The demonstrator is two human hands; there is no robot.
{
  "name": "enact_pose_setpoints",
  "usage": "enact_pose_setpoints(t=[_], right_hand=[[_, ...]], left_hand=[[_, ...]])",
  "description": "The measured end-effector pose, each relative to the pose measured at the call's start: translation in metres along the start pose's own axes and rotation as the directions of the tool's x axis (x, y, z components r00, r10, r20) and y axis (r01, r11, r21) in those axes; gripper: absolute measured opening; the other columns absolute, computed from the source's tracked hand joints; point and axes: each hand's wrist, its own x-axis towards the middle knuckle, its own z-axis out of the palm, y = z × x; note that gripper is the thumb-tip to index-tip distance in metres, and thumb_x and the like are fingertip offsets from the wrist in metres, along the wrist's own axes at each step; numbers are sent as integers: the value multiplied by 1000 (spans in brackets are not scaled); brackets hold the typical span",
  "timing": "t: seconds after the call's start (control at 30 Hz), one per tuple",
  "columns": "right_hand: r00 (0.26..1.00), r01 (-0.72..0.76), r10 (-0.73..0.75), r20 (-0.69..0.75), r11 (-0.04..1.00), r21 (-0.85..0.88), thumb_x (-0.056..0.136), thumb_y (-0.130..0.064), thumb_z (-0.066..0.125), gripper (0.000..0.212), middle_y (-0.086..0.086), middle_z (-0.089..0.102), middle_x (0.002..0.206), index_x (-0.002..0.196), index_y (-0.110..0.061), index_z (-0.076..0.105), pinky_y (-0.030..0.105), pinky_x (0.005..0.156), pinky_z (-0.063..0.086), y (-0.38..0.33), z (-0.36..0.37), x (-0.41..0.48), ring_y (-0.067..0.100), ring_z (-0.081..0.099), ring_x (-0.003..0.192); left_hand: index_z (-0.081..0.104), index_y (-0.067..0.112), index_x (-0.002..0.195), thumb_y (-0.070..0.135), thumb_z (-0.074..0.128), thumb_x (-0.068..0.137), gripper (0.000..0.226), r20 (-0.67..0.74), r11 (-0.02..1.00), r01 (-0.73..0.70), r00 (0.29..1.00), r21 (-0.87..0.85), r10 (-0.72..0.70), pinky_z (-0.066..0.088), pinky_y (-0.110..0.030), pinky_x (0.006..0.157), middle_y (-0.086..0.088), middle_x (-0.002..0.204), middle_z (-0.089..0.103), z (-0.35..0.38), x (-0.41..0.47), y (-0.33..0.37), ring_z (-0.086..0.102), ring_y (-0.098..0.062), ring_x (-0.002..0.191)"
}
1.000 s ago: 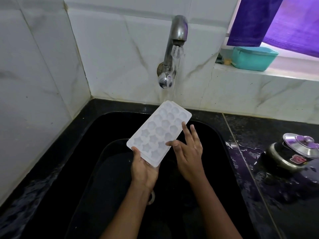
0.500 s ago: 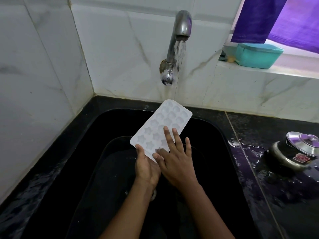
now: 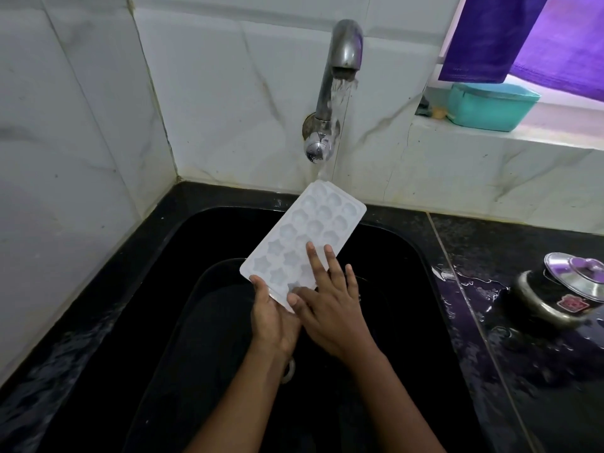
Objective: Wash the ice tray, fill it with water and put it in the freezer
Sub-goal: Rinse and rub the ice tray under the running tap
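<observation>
A white ice tray [image 3: 310, 228] with star and round moulds is held tilted over the black sink [image 3: 421, 256], its far end under the running tap [image 3: 343, 57]. Water falls from the spout onto the tray's top edge. My left hand [image 3: 273, 315] grips the tray's near corner from below. My right hand [image 3: 330, 299] lies flat on the tray's lower cells, fingers spread and pressed against it.
White marble tiles back the sink on the left and behind. A wet black counter [image 3: 539, 371] on the right carries a steel pot with a lid [image 3: 562, 289]. A teal box [image 3: 490, 104] sits on the window ledge under a purple curtain [image 3: 529, 40].
My right hand has slid from the tray's right edge onto its lower cells. The tap's flow has grown from a trickle to a full stream reaching the tray.
</observation>
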Motion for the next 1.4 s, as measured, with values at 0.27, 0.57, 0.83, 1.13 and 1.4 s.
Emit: enact_pose_setpoints(t=[0.27, 0.57, 0.83, 1.13, 1.4], right_hand=[[987, 7, -23, -157, 994, -105, 96, -59, 10, 64, -3, 2, 159, 101, -28, 66, 48, 113, -2, -10, 15, -3, 17, -8, 146], [971, -92, 45, -236, 976, -195, 93, -51, 31, 44, 2, 16, 157, 81, -29, 67, 51, 112, 6, -12, 17, -5, 21, 5, 146], [992, -99, 100, -82, 995, 17, 91, -59, 20, 55, -13, -17, 155, 94, -32, 68, 38, 110, -22, -5, 3, -2, 8, -26, 140], [999, -37, 37, -32, 999, -3, 91, -62, 16, 61, -12, -18, 155, 102, -29, 66, 44, 113, -14, -8, 3, -2, 11, -27, 140], [973, -68, 41, -228, 991, -115, 94, -54, 30, 40, 1, 14, 158, 87, -35, 64, 48, 109, 6, -3, 10, -5, 21, 3, 146]], left_hand=[[52, 17, 137, 64, 22, 96, 69, -4, 999, -7, 1000, 31, 8, 39, -47, 109, -12, 133, 62, -6, 5, -4, 57, -31, 124], [54, 18, 134, 64, 20, 96, 69, 3, 998, 54, 999, 43, -55, 51, -42, 91, -11, 128, 65, 3, -3, -6, 64, -28, 115], [50, 15, 139, 65, 23, 96, 71, -30, 1000, 19, 999, 14, -19, 47, -42, 97, -13, 131, 63, -1, 3, -7, 59, -32, 122], [50, 17, 139, 64, 21, 96, 70, 0, 999, 4, 1000, 37, -4, 41, -43, 105, -11, 134, 61, -3, 3, -6, 57, -29, 125], [51, 13, 137, 60, 24, 97, 67, -1, 1000, 24, 1000, 9, -24, 42, -44, 104, -12, 131, 64, 10, -2, -2, 59, -30, 123]])
